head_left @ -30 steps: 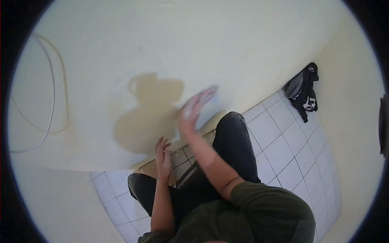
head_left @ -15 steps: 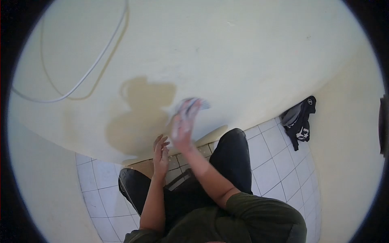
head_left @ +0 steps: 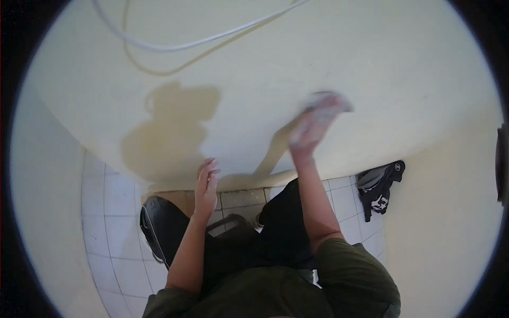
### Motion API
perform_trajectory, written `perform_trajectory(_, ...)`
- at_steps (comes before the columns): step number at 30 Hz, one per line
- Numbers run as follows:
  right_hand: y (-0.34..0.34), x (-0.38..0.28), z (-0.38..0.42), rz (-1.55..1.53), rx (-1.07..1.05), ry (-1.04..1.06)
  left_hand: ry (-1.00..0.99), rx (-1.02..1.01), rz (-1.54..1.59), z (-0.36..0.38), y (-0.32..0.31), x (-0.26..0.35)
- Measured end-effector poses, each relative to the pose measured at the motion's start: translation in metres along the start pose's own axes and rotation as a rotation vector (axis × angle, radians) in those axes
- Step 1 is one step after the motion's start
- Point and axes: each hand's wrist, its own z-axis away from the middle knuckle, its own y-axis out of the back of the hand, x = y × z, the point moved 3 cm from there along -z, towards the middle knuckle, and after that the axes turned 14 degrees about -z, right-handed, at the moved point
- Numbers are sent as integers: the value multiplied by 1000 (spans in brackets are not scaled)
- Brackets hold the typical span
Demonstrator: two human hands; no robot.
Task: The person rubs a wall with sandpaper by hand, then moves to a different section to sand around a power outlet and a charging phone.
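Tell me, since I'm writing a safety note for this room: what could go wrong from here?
The right hand is blurred close to the wall, so it might scrape the surface; whether it holds anything is too blurred to tell. If it reached up and across, it could snag the drooping white cable. The black-and-grey cloth item on the tiled floor might slide if stepped on.

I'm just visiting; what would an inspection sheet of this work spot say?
Surface: pale wall, with shadows on it.
Job's things: greyish thing at the right fingers, too blurred to name.
Clutter: black cloth item with white marks, on the floor near the corner.
Hands: right hand blurred, raised at the wall; left hand lower, fingers loosely bent.
Cables: white cable hanging in a curve.
Surroundings: tiled floor.
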Motion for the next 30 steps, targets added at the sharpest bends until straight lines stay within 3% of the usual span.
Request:
perform_trajectory(1, 8, -1, -17, -101, 297, -219, 6, 8, -4, 1, -1, 1)
perform_trajectory(3, -25, 1, 10, -330, 312, -63, 14, 20, 16, 0, -3, 1)
perform_trajectory(5, -39, -2, 75, -15, -160, 98, 11, 26, 11, 4, -2, 0)
perform_trajectory(7, -48, -10, 104, 92, -636, 629, -2, 36, -14, 2, -4, -4)
perform_trajectory(9, -28, 1, 89, 164, -537, 421, 26, 37, -28, -1, -4, -7)
perform_trajectory(11, -10, -4, 54, 171, -224, 103, 47, 45, -30, 5, -6, -10)
perform_trajectory(12, -5, -4, 33, 148, 50, -105, 40, 55, -28, 4, -7, -12)
perform_trajectory(15, -12, 0, 3, 57, 209, -61, 21, 63, -37, 6, -6, -12)
perform_trajectory(18, -2, -11, -22, 247, -13, 68, 21, 65, -25, 3, -5, -19)
perform_trajectory(19, 5, -6, -36, 352, 3, 53, 35, 74, -14, 3, -6, -19)
perform_trajectory(22, 22, 17, -55, 149, 302, -300, 82, 56, 25, 4, -6, -13)
perform_trajectory(23, 19, 19, -54, 150, 356, -317, 82, 53, 26, 5, -6, -11)
perform_trajectory(26, -21, 5, -11, -108, 204, 91, 70, 46, 26, 2, -6, -6)
perform_trajectory(27, -28, -11, 0, 26, -179, 361, 73, 46, 24, 3, -6, -6)
perform_trajectory(29, -29, -15, 17, 208, -533, 595, 82, 48, 28, 5, -6, -9)
perform_trajectory(30, -22, -7, 10, 254, -498, 567, 82, 48, 33, 4, -6, -10)
